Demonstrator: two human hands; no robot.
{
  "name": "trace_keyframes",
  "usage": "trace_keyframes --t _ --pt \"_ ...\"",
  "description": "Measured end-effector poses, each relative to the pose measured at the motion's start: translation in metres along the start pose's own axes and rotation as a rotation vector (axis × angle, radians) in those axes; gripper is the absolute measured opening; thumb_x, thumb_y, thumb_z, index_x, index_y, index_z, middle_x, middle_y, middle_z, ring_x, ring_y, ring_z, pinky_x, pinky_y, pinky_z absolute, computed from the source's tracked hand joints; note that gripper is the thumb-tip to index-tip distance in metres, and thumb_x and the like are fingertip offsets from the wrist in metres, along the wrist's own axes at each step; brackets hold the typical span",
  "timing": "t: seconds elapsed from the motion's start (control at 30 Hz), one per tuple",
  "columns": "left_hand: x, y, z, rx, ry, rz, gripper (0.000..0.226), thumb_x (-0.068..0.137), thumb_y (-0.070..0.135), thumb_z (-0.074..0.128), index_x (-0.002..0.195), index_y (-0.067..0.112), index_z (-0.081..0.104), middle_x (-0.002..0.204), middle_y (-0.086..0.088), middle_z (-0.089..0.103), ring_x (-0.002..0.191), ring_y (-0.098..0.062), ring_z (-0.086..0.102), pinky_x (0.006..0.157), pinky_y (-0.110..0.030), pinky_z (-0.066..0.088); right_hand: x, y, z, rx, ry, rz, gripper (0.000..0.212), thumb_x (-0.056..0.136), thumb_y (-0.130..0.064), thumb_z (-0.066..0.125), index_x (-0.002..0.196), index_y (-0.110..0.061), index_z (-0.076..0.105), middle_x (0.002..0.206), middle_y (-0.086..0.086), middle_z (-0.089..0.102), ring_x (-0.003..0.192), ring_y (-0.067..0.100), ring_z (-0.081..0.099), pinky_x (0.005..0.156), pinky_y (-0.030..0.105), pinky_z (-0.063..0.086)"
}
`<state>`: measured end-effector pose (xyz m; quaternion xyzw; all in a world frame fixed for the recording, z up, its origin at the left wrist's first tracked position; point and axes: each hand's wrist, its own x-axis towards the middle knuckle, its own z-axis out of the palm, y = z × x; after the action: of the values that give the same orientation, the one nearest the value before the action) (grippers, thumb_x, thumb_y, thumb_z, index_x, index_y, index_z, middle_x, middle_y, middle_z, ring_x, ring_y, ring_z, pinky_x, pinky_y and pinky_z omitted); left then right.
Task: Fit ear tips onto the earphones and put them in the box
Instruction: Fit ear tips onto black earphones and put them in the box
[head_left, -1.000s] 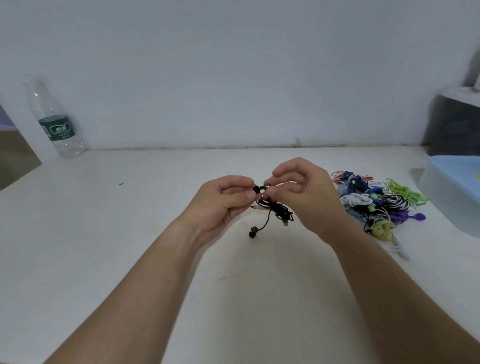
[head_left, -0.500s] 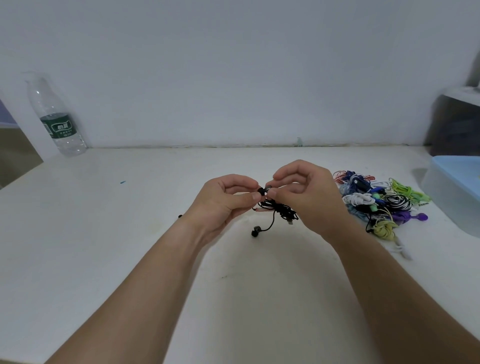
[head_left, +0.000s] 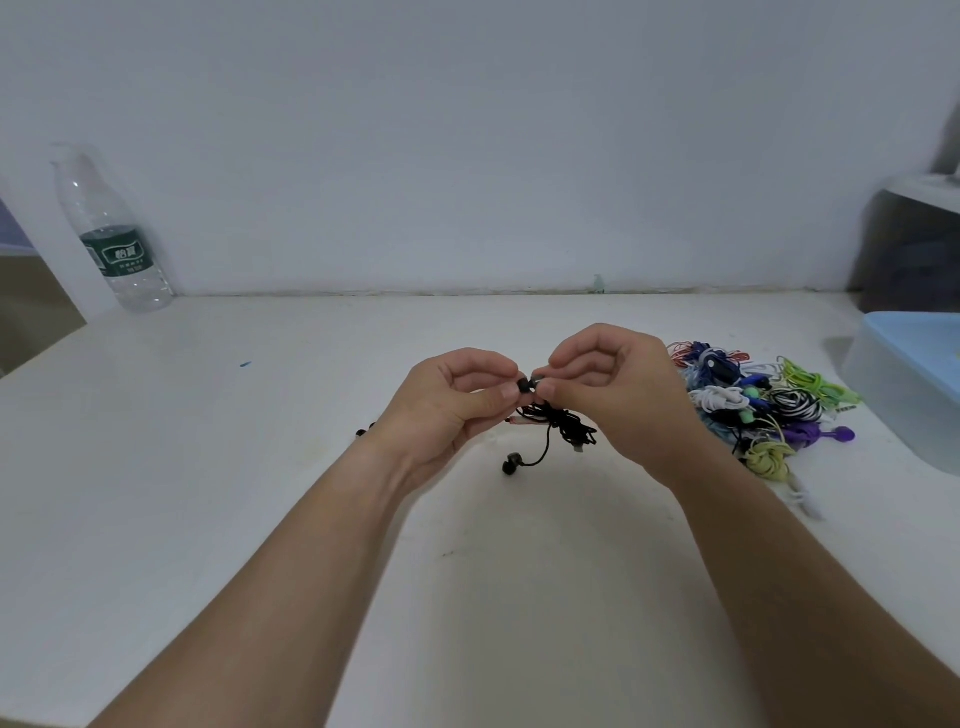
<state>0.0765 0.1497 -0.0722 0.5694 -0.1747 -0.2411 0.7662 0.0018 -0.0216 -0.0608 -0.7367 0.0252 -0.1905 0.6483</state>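
Above the middle of the white table, my left hand (head_left: 447, 410) pinches a small black ear tip (head_left: 524, 385) between thumb and forefinger. My right hand (head_left: 618, 395) pinches one bud of the black earphones (head_left: 563, 428) right against that tip. The bundled black cable hangs below my fingers. Its second bud (head_left: 511, 462) dangles lower, close to the table. Two tiny black ear tips (head_left: 366, 429) lie on the table just left of my left wrist. A light blue box (head_left: 904, 384) stands at the right edge.
A heap of coloured earphones (head_left: 753, 405) lies between my right hand and the box. A plastic water bottle (head_left: 111, 239) stands at the back left against the wall. A dark object (head_left: 909, 249) sits at the back right.
Both hands have stayed together, drifting slightly right and down in view. The ear tip and the bud remain pressed against each other.
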Motion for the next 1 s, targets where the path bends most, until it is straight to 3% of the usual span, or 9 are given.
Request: trace_keyframes --t 0.4,0.6,1.0 --pt "-0.0005 -0.0004 0.0003 0.031 -0.007 -0.014 0.02 0.084 -0.015 0.063 0.089 0.004 0.067 0.087 -0.013 0.076 0.08 -0.021 0.075 0.071 -0.02 0.057 -0.0009 -0.0009 -0.0016 -0.014 -0.045 -0.003 0.023 0.075 0.016 0.076 0.085 -0.002 0.065 0.084 0.021 0.075 0.076 0.019 0.076 0.07 0.023 0.059" --pt "-0.0004 -0.0008 0.0019 0.057 0.019 -0.012 0.019 0.083 -0.015 0.065 0.088 0.003 0.067 0.083 -0.012 0.076 0.076 -0.019 0.075 0.069 -0.02 0.057 -0.0001 0.0001 -0.0002 -0.104 -0.034 -0.027 0.023 0.074 0.013 0.079 0.082 -0.004 0.067 0.069 0.002 0.075 0.068 0.012 0.075 0.064 0.018 0.057" --pt "0.0009 -0.0011 0.0004 0.028 -0.002 -0.015 0.02 0.081 -0.013 0.067 0.087 0.006 0.069 0.092 -0.014 0.076 0.086 -0.022 0.075 0.078 -0.022 0.059 0.0005 0.0003 -0.0027 0.004 -0.03 -0.002 0.021 0.076 0.014 0.076 0.087 -0.001 0.066 0.085 0.021 0.075 0.078 0.024 0.076 0.078 0.031 0.062"
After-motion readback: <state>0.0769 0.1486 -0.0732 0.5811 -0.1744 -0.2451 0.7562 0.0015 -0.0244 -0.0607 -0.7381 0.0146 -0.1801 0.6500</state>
